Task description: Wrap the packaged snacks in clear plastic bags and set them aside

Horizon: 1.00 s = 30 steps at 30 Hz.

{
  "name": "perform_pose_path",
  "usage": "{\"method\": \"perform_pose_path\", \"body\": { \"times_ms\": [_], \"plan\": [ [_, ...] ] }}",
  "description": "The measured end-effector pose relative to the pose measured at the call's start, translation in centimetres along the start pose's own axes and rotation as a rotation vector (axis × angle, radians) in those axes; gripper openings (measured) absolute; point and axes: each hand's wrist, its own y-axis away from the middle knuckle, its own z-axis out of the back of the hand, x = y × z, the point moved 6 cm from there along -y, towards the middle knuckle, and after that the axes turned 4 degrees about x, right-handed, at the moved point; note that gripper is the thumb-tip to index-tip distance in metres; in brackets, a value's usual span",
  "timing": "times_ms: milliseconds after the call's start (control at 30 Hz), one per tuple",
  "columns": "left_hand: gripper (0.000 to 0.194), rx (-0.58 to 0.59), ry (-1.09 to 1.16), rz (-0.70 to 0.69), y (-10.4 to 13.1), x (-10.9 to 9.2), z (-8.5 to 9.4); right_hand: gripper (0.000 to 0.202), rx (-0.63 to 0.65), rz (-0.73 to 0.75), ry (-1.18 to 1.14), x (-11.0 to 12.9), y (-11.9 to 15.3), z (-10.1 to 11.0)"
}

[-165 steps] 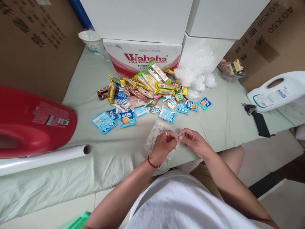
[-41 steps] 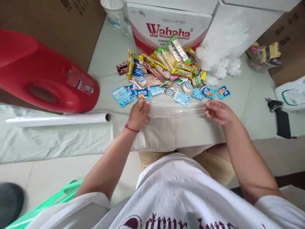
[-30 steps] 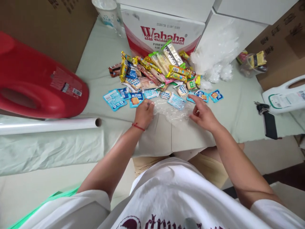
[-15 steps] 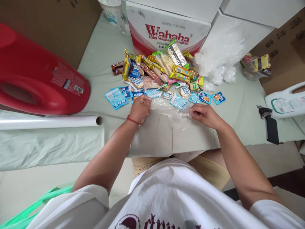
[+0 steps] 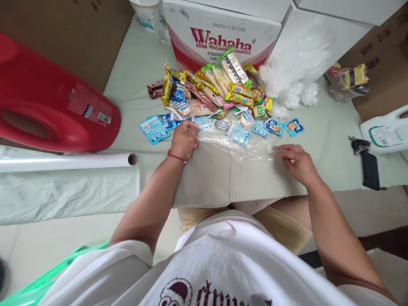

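Note:
A clear plastic bag (image 5: 244, 148) lies stretched sideways on the cloth-covered table in front of me. My left hand (image 5: 185, 138), with a red cord round the wrist, is closed on the bag's left end. At the other end, my right hand (image 5: 296, 161) has its fingers stretched and apart, just beside the bag's edge. Small blue snack packets (image 5: 155, 129) lie along the far side of the bag, some partly behind it. Behind them is a heap of wrapped snacks, with yellow-wrapped bars (image 5: 240, 95) and a pale biscuit pack with green ends (image 5: 234, 68).
A white Wahaba-style carton printed "Wahaha" (image 5: 178, 36) stands behind the heap. Bunched clear bags (image 5: 293, 72) lie to its right. A red jug (image 5: 60, 93) and a white roll (image 5: 66, 161) are at left. Keys (image 5: 358, 144), a black case (image 5: 369, 170) and a white bottle (image 5: 387, 131) sit at right.
My right hand has moved right and towards me, its fingers now spread away from the bag. The bag lies more drawn out to the right. My left hand stays at its end.

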Motion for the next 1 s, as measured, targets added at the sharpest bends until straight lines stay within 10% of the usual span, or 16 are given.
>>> {"method": "perform_pose_path", "body": {
  "times_ms": [167,433,600,700,800,1000],
  "plan": [
    [0.018,0.044,-0.046,-0.058,0.3,-0.2,-0.2,0.025,-0.320,-0.187,-0.075,3.4,-1.1,1.6],
    [0.018,0.042,-0.036,-0.059,0.2,-0.2,-0.5,0.074,0.253,-0.061,0.086,7.5,-10.1,-5.1],
    [0.019,0.047,-0.066,-0.027,0.4,-0.4,-0.7,0.043,0.414,-0.279,0.097,5.4,-12.7,-6.4],
    [0.018,0.053,-0.087,-0.021,0.5,-0.5,-0.6,0.018,0.494,-0.255,0.046,6.3,-12.8,-6.0],
    [0.017,0.059,-0.090,-0.035,0.5,-0.3,-0.4,0.010,0.265,0.057,0.076,9.8,-11.5,-3.4],
    [0.011,0.087,-0.101,0.002,0.6,-0.1,-0.2,0.016,0.106,0.412,0.280,16.1,-3.6,-2.0]
  ]
}}
